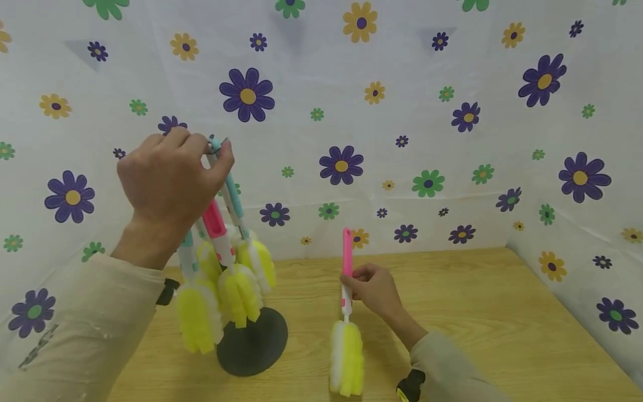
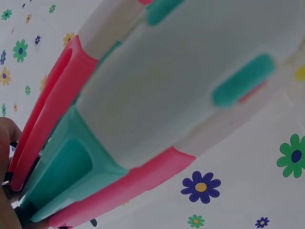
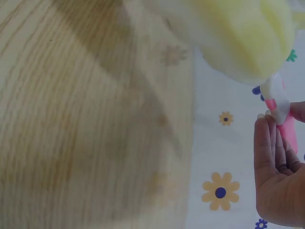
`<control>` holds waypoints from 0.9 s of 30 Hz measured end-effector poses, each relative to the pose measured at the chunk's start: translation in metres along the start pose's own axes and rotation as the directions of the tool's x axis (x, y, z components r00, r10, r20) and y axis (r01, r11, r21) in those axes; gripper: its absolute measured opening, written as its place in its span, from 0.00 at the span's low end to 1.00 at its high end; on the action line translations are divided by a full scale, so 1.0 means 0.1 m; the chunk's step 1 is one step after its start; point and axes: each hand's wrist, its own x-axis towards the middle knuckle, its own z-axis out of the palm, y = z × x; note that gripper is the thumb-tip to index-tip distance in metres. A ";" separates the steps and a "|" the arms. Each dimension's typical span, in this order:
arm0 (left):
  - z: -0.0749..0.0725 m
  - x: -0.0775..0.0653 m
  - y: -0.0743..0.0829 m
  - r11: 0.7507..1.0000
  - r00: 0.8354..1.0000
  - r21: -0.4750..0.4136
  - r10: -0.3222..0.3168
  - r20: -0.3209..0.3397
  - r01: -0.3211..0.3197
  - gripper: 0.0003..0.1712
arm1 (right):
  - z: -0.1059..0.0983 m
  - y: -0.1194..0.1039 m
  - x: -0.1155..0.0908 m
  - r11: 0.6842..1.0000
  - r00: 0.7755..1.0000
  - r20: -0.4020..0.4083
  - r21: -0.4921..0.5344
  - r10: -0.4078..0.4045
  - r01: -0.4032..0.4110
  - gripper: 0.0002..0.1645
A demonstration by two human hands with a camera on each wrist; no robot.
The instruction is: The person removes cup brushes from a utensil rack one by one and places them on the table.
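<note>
On a round black base (image 1: pixel 253 341) stands a rack hung with several bottle brushes, their yellow-and-white sponge heads (image 1: pixel 241 293) pointing down. My left hand (image 1: pixel 168 173) grips the top of this rack, where the handle ends meet; the hand itself hides much of the hold. In the left wrist view a teal-and-white brush handle (image 2: pixel 157 95) fills the middle, with a pink handle (image 2: pixel 124 191) beside it. My right hand (image 1: pixel 374 287) pinches a separate pink-and-white sponge bottle brush (image 1: pixel 346 357) by its handle, thumb against fingers. That brush is upright, head down, apart from the rack.
A light wooden table (image 1: pixel 477 318) lies below both hands. Behind it and at the sides hangs a white cloth (image 1: pixel 296 139) printed with purple, yellow and green flowers. The rack stands left of the middle of the table.
</note>
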 end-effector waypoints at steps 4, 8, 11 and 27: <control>0.00 0.00 0.01 1.000 1.000 -0.005 -0.010 -0.005 0.010 0.29 | 0.05 0.06 -0.02 1.000 0.998 0.055 -0.016 0.014 -0.013 0.18; 0.01 0.00 0.02 1.000 1.000 -0.012 -0.023 -0.009 0.023 0.29 | 0.11 0.13 -0.01 0.997 0.993 0.103 -0.059 0.055 -0.049 0.17; 0.01 -0.01 0.02 1.000 1.000 -0.012 -0.027 -0.014 0.027 0.28 | 0.14 0.17 -0.01 0.989 0.984 0.145 -0.118 0.107 -0.091 0.17; 0.04 -0.02 0.02 1.000 1.000 -0.002 -0.028 -0.003 0.028 0.28 | 0.20 0.31 0.02 0.937 0.966 0.217 -0.345 0.143 -0.061 0.15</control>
